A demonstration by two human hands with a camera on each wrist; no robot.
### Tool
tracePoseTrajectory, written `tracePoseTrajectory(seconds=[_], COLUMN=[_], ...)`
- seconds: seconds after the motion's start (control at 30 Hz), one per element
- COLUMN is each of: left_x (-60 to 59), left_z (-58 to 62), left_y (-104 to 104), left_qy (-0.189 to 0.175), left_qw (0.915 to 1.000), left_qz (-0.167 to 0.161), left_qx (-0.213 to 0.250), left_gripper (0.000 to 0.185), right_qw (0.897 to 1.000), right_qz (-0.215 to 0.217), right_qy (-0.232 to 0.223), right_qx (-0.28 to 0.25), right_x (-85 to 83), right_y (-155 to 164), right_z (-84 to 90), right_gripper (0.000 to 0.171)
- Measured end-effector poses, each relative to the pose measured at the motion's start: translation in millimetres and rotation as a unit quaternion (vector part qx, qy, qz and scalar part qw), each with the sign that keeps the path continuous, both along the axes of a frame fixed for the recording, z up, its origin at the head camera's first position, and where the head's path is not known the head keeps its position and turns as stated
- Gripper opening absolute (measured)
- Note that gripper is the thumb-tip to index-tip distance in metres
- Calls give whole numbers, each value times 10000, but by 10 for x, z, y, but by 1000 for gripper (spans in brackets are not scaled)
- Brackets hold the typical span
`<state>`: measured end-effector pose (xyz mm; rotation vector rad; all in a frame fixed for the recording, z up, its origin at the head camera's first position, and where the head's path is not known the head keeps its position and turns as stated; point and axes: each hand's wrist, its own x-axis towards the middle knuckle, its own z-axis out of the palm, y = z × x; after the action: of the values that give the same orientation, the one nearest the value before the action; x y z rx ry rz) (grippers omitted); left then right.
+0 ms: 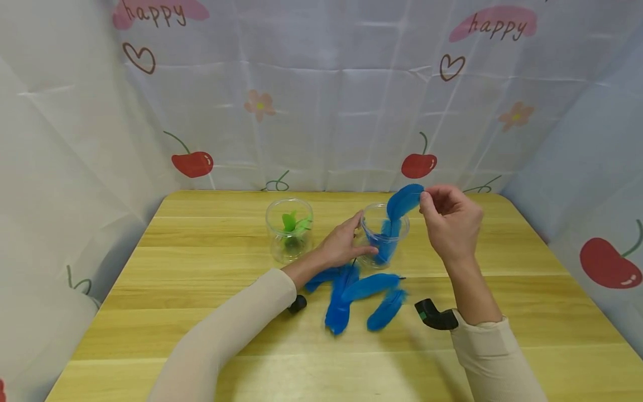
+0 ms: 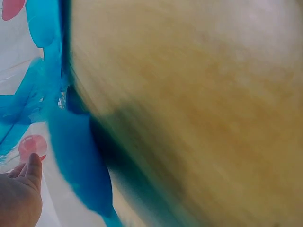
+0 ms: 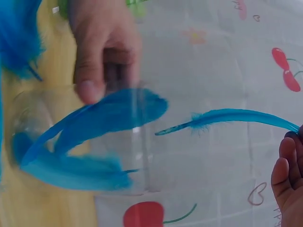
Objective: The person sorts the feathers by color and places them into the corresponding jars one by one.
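Feathers in blue are being gathered into a clear plastic cup [image 1: 385, 234] that stands on the wooden table [image 1: 201, 335]. One blue feather [image 1: 403, 200] is pinched by its top end between the thumb and fingertips of the right hand [image 1: 450, 223], and its quill end hangs just above the cup's open mouth, as the right wrist view shows. The cup is steadied by the left hand [image 1: 342, 245], whose fingers are curled against its side. Several feathers already lie inside the cup, and a loose pile of blue feathers [image 1: 356, 296] lies on the table just in front of it. A second clear cup with green feathers [image 1: 289, 230] stands apart to the left. For the step in hand, it is judged best that the quill be lowered straight down into the cup before the pinch is released, so that the soft vane is not bent against the rim. The cup should be kept firmly held, since it is light and could be tipped by a sideways push.
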<state>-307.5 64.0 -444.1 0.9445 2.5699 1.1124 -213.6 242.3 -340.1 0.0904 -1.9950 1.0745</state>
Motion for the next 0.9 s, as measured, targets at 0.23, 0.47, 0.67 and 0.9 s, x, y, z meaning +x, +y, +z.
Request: tracePoseTrajectory(seconds=[0.23,0.47,0.67,0.9], left_x=[1,-5,-6,-9], left_z=[-9,-10,-8,-13], left_y=[-1,-1,1,-6], left_qy=[-13,-2,35,-16], left_qw=[10000,9998,9997,9993], left_qz=[-58,-54,-66,-143], left_qx=[67,208,231,359], left_gripper=[98,95,93,92], right_qw=[9970,9970,9971,9899], right_qz=[-151,-117,-111,552], right_qy=[-709,-755,-717,-165], right_qx=[278,142,231,1296], right_x=[10,30,71,163], right_y=[73,110,97,24], right_z=[-230,-316,-318,-334], right_gripper=[14,12,12,8])
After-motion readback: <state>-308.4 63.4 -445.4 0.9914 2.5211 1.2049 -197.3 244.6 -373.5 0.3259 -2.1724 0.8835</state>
